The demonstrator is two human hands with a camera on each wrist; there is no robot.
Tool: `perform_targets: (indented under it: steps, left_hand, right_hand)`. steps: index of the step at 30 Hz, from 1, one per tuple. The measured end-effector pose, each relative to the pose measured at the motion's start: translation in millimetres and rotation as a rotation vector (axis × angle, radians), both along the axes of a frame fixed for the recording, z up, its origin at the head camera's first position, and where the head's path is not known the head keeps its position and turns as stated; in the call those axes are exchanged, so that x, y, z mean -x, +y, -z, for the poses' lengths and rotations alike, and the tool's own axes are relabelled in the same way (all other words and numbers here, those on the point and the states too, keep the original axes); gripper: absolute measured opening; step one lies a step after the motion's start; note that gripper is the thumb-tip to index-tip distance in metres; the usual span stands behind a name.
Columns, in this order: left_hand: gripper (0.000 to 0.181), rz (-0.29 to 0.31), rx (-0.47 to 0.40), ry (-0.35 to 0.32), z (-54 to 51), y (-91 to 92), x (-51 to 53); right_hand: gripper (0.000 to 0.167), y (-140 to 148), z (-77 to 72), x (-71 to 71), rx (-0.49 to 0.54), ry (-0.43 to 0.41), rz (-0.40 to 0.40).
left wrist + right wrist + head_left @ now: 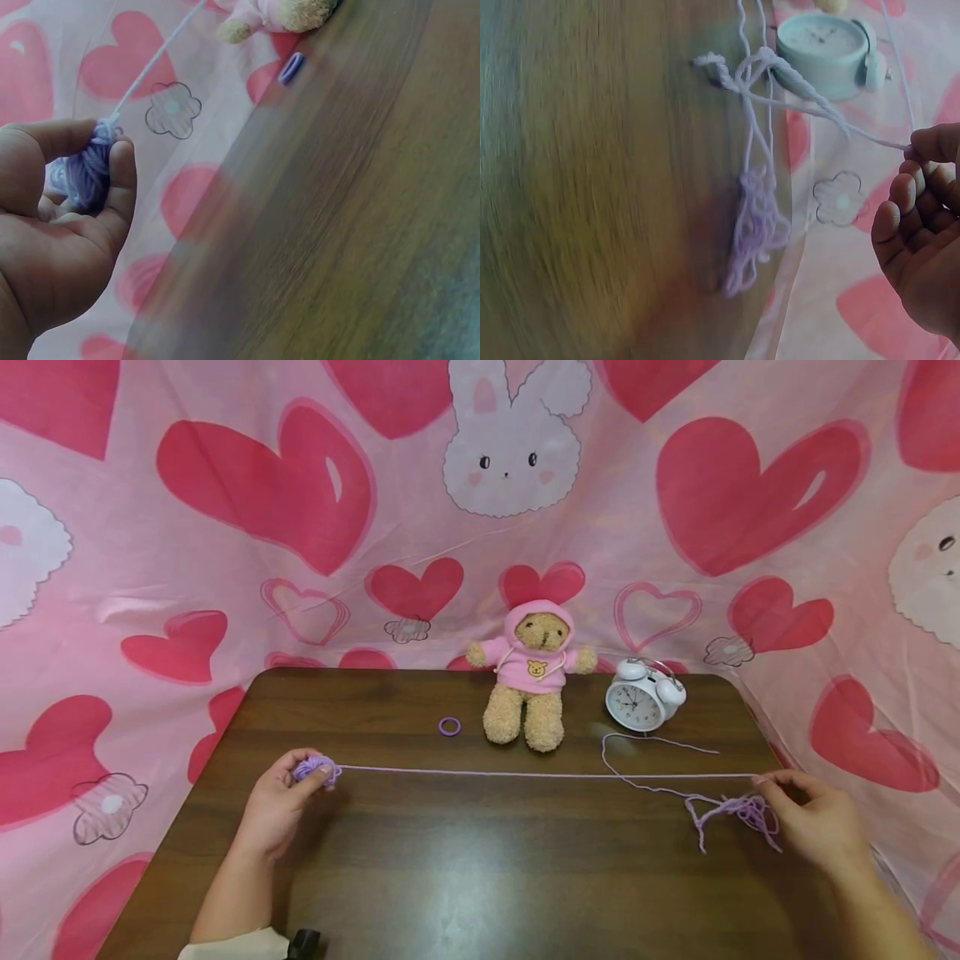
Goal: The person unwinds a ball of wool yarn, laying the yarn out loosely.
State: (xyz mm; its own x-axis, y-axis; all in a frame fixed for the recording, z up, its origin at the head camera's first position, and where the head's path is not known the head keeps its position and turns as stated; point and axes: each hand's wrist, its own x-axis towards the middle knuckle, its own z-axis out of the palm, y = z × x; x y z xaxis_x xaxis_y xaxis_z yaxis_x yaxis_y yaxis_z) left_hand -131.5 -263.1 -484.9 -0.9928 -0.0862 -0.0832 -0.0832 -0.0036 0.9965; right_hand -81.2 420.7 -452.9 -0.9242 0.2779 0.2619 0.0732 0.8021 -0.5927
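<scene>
My left hand (279, 802) holds a small bundle of purple yarn (309, 767) between thumb and curled fingers, above the left side of the table. From it a single strand (480, 772) runs straight and taut across to my right hand (817, 820), which pinches it between thumb and index finger. Beside the right hand, a loose tangle of the same yarn (750, 812) lies on the table, with one tail curving back toward the clock. The right wrist view shows the tangle (756, 225) lying apart from the fingers, linked to the pinch by a strand.
At the back of the brown table (450, 877), a teddy bear (534, 672) in a pink hoodie sits against the heart-patterned cloth. A white twin-bell alarm clock (639, 697) stands to its right. A purple ring (449, 727) lies left of the bear.
</scene>
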Motion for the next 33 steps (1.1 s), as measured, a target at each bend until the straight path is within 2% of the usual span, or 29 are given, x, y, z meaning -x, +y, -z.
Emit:
perform_targets:
  steps: [6, 10, 17, 21, 26, 33]
  left_hand:
    - [0.022, 0.028, -0.041, 0.018, -0.9, -3.2, -1.8]
    - [0.021, 0.034, -0.048, 0.019, -1.4, -5.5, -3.1]
    - [0.022, 0.022, -0.004, 0.013, -3.1, -8.7, -4.9]
    - [0.021, 0.006, -0.026, 0.021, -2.1, -8.5, -5.3]
    - [0.028, 0.011, -0.042, 0.039, 0.8, -8.4, -6.4]
    - [0.036, 0.017, -0.006, 0.030, -0.4, -8.9, -6.6]
  right_hand:
    - [0.019, 17, 2.5, -3.2, 0.000, 0.021, 0.005]
    - [0.023, 28, 3.1, -4.7, -0.049, 0.024, 0.019]
    - [0.024, 47, 2.1, -9.1, -0.099, 0.019, 0.066]
    - [0.020, 56, 3.1, -11.5, -0.123, 0.019, 0.084]
    - [0.024, 65, 5.1, -11.2, -0.149, -0.020, 0.097]
    - [0.030, 71, 7.3, -8.6, -0.148, -0.092, 0.128]
